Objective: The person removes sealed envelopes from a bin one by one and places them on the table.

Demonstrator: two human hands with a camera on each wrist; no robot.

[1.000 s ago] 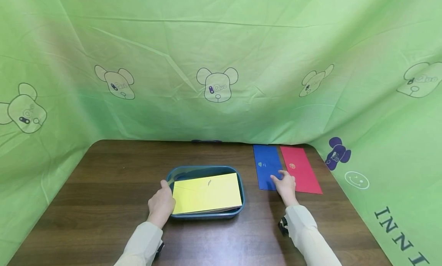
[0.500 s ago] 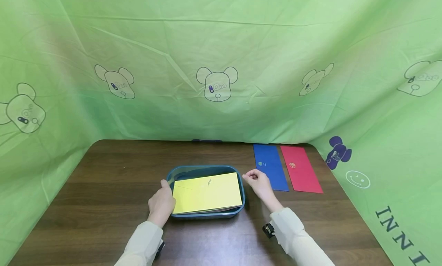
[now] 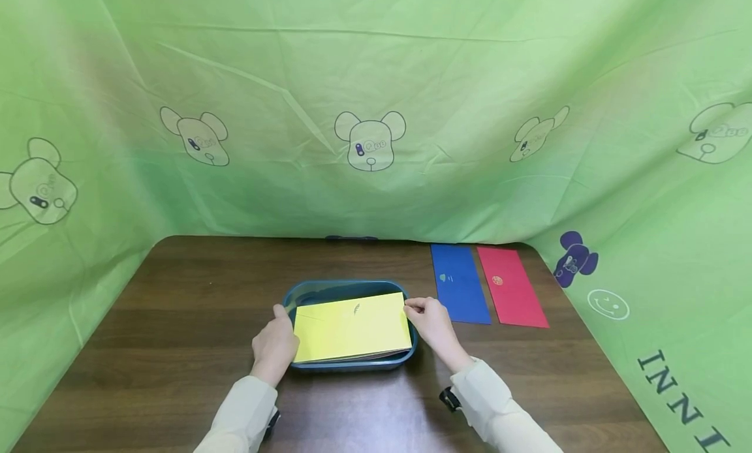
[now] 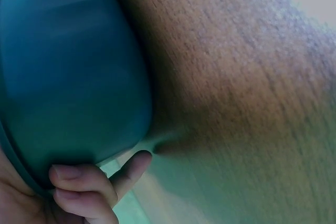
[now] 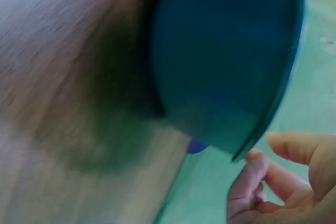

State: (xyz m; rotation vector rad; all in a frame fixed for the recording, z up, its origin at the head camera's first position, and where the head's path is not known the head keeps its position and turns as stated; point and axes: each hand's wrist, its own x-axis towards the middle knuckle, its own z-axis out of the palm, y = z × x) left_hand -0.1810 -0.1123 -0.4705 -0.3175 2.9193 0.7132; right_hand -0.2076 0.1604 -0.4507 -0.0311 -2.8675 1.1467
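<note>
A dark blue plastic basin [image 3: 346, 367] stands on the table in the head view, with a stack topped by a yellow envelope [image 3: 352, 329] lying tilted in it. My left hand [image 3: 275, 348] grips the basin's left end; in the left wrist view its curled fingers [image 4: 84, 177] lie against the outer wall below the rim. At the opposite end is my right hand [image 3: 431, 322], its fingertips right by the rim and the envelope's upper right corner. The right wrist view shows the thumb apart from the index finger [image 5: 254, 163], whose tip is at the rim.
A blue envelope [image 3: 461, 283] and a red envelope [image 3: 512, 286] lie side by side at the table's back right. Green cloth [image 3: 370, 198] printed with bear heads hangs behind and along both sides of the wooden table [image 3: 176, 322].
My right hand has left the blue envelope and moved left to the basin's right rim. The blue envelope stays flat beside the red one. My left hand has kept its place on the basin.
</note>
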